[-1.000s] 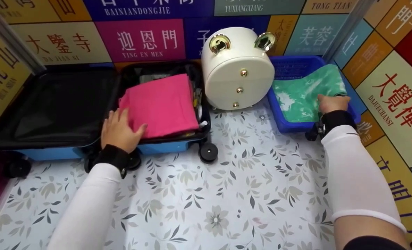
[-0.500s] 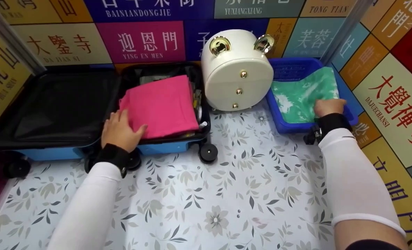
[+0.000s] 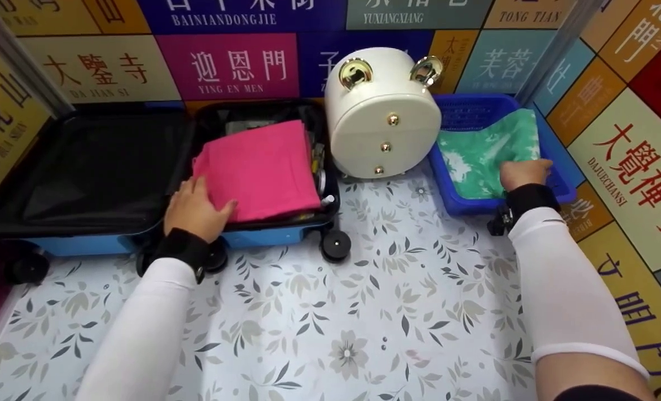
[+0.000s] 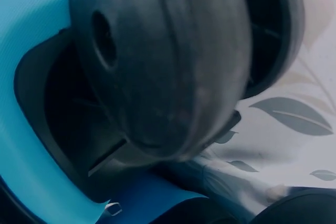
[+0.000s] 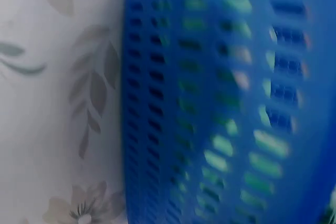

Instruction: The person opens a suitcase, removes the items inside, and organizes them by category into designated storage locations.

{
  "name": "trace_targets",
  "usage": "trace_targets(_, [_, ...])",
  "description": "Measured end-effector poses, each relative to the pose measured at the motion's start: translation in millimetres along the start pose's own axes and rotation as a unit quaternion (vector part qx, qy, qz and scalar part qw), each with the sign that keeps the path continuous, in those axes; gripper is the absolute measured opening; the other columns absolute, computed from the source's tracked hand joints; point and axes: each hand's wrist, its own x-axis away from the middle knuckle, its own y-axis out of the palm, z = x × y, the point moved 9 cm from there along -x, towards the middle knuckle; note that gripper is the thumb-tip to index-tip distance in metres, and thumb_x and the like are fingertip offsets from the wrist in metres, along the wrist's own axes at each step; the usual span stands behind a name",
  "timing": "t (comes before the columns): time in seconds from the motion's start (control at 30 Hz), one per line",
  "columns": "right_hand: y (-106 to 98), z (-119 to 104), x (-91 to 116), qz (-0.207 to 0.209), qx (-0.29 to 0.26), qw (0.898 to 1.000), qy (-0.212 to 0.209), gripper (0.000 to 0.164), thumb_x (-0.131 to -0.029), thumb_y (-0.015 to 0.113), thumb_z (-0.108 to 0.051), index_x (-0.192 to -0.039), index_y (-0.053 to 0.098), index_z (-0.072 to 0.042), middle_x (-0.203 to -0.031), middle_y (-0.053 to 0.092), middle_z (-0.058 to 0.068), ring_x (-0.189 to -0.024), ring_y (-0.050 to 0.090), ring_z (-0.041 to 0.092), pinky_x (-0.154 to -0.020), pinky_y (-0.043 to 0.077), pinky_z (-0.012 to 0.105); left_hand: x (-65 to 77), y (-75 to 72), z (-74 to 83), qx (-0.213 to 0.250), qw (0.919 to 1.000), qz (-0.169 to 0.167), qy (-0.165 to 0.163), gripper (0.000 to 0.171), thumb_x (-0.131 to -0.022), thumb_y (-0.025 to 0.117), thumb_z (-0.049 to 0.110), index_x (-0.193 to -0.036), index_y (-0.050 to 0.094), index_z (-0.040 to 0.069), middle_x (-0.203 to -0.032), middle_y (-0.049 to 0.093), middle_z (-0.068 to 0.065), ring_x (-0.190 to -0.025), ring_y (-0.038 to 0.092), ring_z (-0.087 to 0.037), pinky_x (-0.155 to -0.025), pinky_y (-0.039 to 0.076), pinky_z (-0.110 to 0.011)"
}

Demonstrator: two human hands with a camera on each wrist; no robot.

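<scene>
My left hand (image 3: 195,209) lies at the near left edge of a folded pink cloth (image 3: 260,172), fingers spread, by the join of the opened suitcase (image 3: 263,236). The pink cloth covers part of that suitcase half. At the right, my right hand (image 3: 524,174) is curled at the right end of a green and white tie-dye cloth (image 3: 483,150) and seems to grip it; its fingertips are hidden. That cloth lies in a blue plastic basket (image 3: 458,207). Green shows through the slots of the basket (image 5: 152,93) in the right wrist view.
A white rounded case (image 3: 383,133) with gold knobs stands between suitcase and basket. The other black suitcase half (image 3: 107,167) lies at left. Black wheels (image 3: 336,246) jut from the suitcase's near side; one wheel (image 4: 163,66) fills the left wrist view. Printed walls enclose the back and sides.
My right hand has moved slightly left and down, and the right end of the green cloth has drawn in with it. The left hand stays put.
</scene>
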Motion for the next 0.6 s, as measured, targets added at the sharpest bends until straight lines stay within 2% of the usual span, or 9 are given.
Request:
trace_targets(0.1, [4,-8,9,0.047,-0.003,0.999,-0.009,0.096,-0.089,0.042,-0.040,-0.138,-0.032,-0.004,-0.147,-0.032,0.020,-0.139,-0.018,0.036,-0.115,-0.004,0.047,-0.3,-2.9,1.0,-0.002,1.0000,-0.006,-0.005,0.093,-0.081,0.053,0.064,-0.146,0.024,0.003,-0.147,0.028,-0.023,-0.129,0.032,-0.046,-0.107,0.023,-0.059])
trace_targets(0.2, [13,-34,29,0.101,-0.003,0.992,-0.077,0.089,-0.091,0.045,-0.041,-0.146,-0.018,-0.010,-0.151,-0.026,0.014,-0.141,-0.018,0.032,-0.115,-0.007,0.045,-4.0,-8.8,2.1,0.015,0.9996,-0.008,-0.022,0.092,-0.083,0.051,0.062,-0.146,0.022,0.002,-0.146,0.030,-0.023,-0.123,0.040,-0.047,-0.102,0.031,-0.059])
trace_targets(0.23, [18,-48,40,0.120,-0.020,0.985,-0.121,0.084,-0.091,0.047,-0.037,-0.149,-0.008,-0.011,-0.155,-0.016,0.012,-0.143,-0.011,0.027,-0.117,-0.003,0.042,-5.5,-12.0,1.8,0.024,0.9992,-0.005,-0.031,0.091,-0.084,0.051,0.061,-0.146,0.022,0.002,-0.145,0.031,-0.023,-0.122,0.041,-0.047,-0.101,0.033,-0.058])
trace_targets(0.27, [25,-62,54,0.135,-0.043,0.975,-0.170,0.077,-0.091,0.049,-0.034,-0.150,0.005,-0.014,-0.157,-0.002,0.008,-0.143,0.010,0.024,-0.117,0.006,0.038,-7.1,-15.6,1.4,0.035,0.9986,-0.002,-0.041,0.089,-0.085,0.049,0.059,-0.146,0.022,0.001,-0.144,0.033,-0.024,-0.122,0.042,-0.046,-0.101,0.034,-0.057])
trace_targets(0.33, [43,-93,91,0.139,-0.100,0.944,-0.281,0.055,-0.090,0.050,-0.021,-0.143,0.035,-0.014,-0.149,0.033,0.004,-0.120,0.048,0.015,-0.109,0.029,0.029,-9.9,-22.5,-0.2,0.059,0.9964,0.004,-0.061,0.085,-0.088,0.047,0.056,-0.145,0.023,-0.001,-0.141,0.038,-0.026,-0.123,0.042,-0.044,-0.101,0.035,-0.054])
trace_targets(0.4, [70,-121,134,0.103,-0.151,0.906,-0.381,0.036,-0.090,0.050,-0.008,-0.126,0.055,-0.010,-0.127,0.058,0.005,-0.093,0.060,0.012,-0.095,0.043,0.024,-11.7,-27.3,-1.9,0.074,0.9943,0.008,-0.076,0.081,-0.089,0.047,0.052,-0.143,0.026,-0.004,-0.136,0.042,-0.029,-0.124,0.042,-0.043,-0.103,0.034,-0.052])
trace_targets(0.47, [106,-142,169,0.023,-0.186,0.880,-0.436,0.028,-0.089,0.052,-0.004,-0.115,0.062,-0.007,-0.112,0.065,0.009,-0.078,0.060,0.014,-0.085,0.048,0.025,-12.7,-28.1,-3.1,0.078,0.9932,-0.001,-0.086,0.075,-0.090,0.047,0.047,-0.139,0.032,-0.007,-0.131,0.046,-0.031,-0.122,0.044,-0.044,-0.102,0.035,-0.051])
trace_targets(0.5, [126,-151,183,-0.022,-0.201,0.872,-0.446,0.025,-0.090,0.053,-0.004,-0.113,0.062,-0.005,-0.109,0.065,0.010,-0.087,0.062,0.016,-0.084,0.049,0.025,-12.9,-26.5,-3.8,0.076,0.9930,-0.011,-0.090,0.073,-0.090,0.047,0.046,-0.137,0.034,-0.008,-0.130,0.047,-0.031,-0.120,0.045,-0.045,-0.102,0.036,-0.051])
trace_targets(0.6, [185,-170,207,-0.142,-0.233,0.864,-0.424,0.029,-0.090,0.055,-0.006,-0.119,0.057,-0.006,-0.115,0.062,0.010,-0.105,0.059,0.020,-0.092,0.047,0.026,-12.8,-16.0,-4.9,0.055,0.9917,-0.061,-0.099,0.072,-0.090,0.045,0.046,-0.133,0.038,-0.012,-0.129,0.048,-0.032,-0.117,0.047,-0.046,-0.100,0.038,-0.051])
